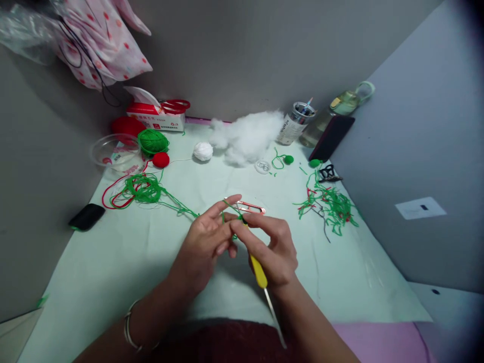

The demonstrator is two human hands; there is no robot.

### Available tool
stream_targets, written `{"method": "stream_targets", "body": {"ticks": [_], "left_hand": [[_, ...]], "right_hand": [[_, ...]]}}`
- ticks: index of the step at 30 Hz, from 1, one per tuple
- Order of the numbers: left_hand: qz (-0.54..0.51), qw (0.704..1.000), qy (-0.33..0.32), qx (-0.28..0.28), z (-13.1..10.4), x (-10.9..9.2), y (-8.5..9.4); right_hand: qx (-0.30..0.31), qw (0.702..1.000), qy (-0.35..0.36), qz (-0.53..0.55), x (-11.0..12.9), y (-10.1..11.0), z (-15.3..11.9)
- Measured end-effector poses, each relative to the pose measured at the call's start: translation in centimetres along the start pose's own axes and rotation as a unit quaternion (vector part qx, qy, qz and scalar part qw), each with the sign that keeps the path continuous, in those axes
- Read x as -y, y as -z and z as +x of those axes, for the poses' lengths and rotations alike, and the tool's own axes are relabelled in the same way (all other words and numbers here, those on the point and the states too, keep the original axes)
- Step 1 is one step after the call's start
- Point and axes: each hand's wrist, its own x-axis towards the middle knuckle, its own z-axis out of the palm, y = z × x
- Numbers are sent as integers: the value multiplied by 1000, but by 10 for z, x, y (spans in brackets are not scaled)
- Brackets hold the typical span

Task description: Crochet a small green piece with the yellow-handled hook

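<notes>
Both hands meet over the middle of the table. My right hand [274, 247] is closed round a crochet hook [259, 272] with a yellow grip, whose metal end slants down toward me. My left hand [206, 242] pinches a small piece of green crochet work [235, 236], mostly hidden by the fingers. Green yarn [181, 205] passes over its raised index finger and runs back to a loose tangle [141, 189] on the left. Just beyond my fingertips lies a pair of red-handled thread snips [251, 207].
At the back stand a tissue box [162, 121], white stuffing [249, 138], a can of pens [295, 123] and a bottle [325, 118]. Green, red and white yarn balls [203, 151] lie near them. Yarn scraps [333, 204] spread at right; a black object [86, 217] sits at left.
</notes>
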Motion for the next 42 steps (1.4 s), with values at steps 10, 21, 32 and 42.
{"method": "stream_targets", "body": {"ticks": [10,21,32,42], "left_hand": [[37,998,-33,25,2,0,3],[-64,997,53,2,8,-4,3],[70,995,-74,3,4,4,5],[101,994,-44,14,5,-1,10]], "right_hand": [[-51,919,-243,308,1,-4,16],[-70,937,-221,262,-3,2,12],[-33,879,-299,371,-5,-4,12],[-42,789,-369,489,-6,-2,22]]}}
